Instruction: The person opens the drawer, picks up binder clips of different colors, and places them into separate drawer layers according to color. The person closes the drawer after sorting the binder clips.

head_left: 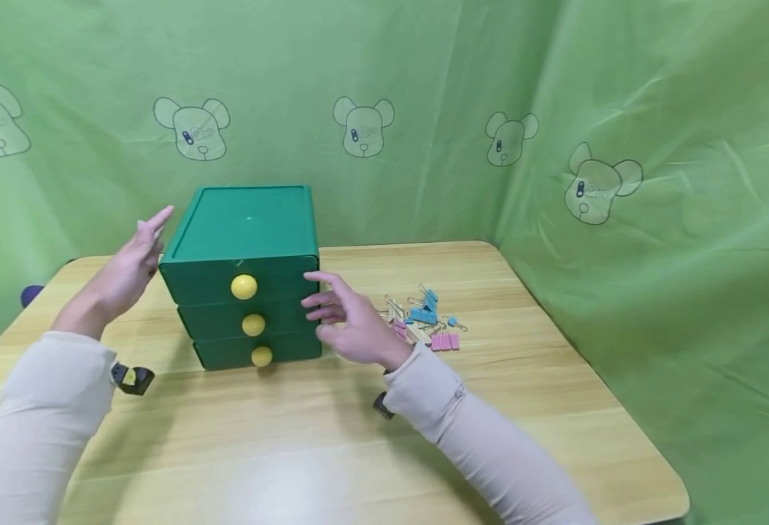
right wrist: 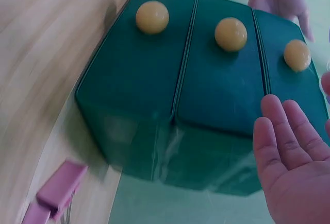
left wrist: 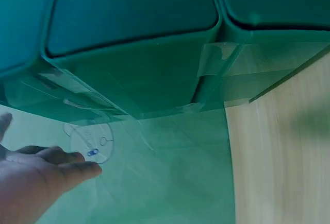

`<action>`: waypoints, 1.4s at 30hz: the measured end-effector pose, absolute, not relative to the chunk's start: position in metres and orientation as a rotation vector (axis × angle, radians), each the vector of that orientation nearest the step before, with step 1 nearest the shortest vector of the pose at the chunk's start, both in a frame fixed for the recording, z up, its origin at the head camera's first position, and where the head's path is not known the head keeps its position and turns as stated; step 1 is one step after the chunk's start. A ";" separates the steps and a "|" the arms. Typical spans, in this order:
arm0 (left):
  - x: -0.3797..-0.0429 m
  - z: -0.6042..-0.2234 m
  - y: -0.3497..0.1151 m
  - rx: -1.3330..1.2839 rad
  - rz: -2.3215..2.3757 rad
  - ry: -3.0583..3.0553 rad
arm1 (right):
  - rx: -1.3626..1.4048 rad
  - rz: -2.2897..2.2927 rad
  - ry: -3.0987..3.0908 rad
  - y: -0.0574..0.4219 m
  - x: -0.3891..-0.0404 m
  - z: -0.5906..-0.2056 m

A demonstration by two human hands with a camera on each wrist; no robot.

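A green three-drawer box (head_left: 246,226) stands on the table, its drawers closed, each front bearing a round yellow knob (head_left: 244,286). My left hand (head_left: 125,273) is raised beside the box's left side, fingers extended. In the left wrist view that hand (left wrist: 46,175) appears a little apart from the box's side wall (left wrist: 139,85). On the other side, my right hand (head_left: 357,321) is held at the front right edge with fingers spread and slightly bent. The right wrist view shows its fingers (right wrist: 296,136) near the box corner, the palm bare.
To the right of the box lies a small pile of binder clips (head_left: 424,315) in blue, pink and cream. The wooden table (head_left: 279,452) has rounded corners. Green curtains (head_left: 443,95) with bear-head prints hang behind and at the right. A dark purple object (head_left: 31,294) shows past the left edge.
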State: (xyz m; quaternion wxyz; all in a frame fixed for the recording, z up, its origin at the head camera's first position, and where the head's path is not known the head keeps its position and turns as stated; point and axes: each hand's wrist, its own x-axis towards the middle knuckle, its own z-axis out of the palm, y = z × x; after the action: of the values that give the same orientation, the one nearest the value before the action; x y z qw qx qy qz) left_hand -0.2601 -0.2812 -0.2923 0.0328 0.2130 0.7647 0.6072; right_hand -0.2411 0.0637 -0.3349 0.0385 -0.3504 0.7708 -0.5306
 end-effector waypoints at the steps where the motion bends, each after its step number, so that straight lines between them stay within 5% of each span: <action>1: -0.264 -0.294 -0.281 0.679 1.901 2.306 | -1.086 -1.623 2.351 0.060 -0.241 -0.335; 15: -0.279 -0.311 -0.273 0.598 2.143 2.093 | -1.177 -1.599 2.139 0.013 -0.244 -0.331; 42: -0.285 -0.312 -0.268 0.573 2.122 2.130 | -1.129 -1.551 2.197 -0.002 -0.245 -0.325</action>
State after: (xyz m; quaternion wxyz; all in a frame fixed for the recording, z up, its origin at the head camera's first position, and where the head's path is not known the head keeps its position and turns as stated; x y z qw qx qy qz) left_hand -0.2850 -0.2676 -0.3123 0.0406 0.1871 0.6953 0.6928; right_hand -0.2451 -0.0017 -0.3251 0.1121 -0.3846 0.7486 -0.5283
